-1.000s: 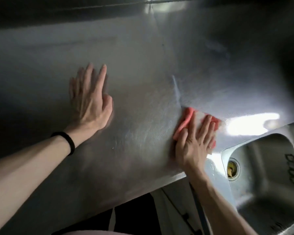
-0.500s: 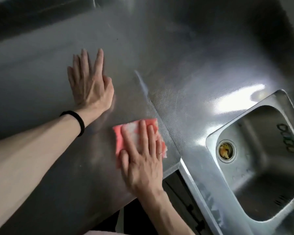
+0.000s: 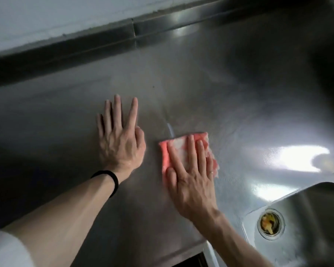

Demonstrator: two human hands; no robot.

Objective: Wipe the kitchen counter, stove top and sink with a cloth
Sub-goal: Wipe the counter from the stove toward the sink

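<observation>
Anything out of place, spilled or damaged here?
Only the sink drain: yellowish scraps sit in its strainer. A pale streak crosses the counter by the pink cloth, which fits wiping. Nothing looks damaged or askew.

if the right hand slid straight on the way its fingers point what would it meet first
The right hand, flat on the cloth, points at the back of the counter. The way looks free until the dark raised strip along the wall, likely the first thing met.

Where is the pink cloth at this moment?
Head view, centre-right: the pink cloth lies flat on the counter under the right hand, just right of the left hand and up-left of the sink.
</observation>
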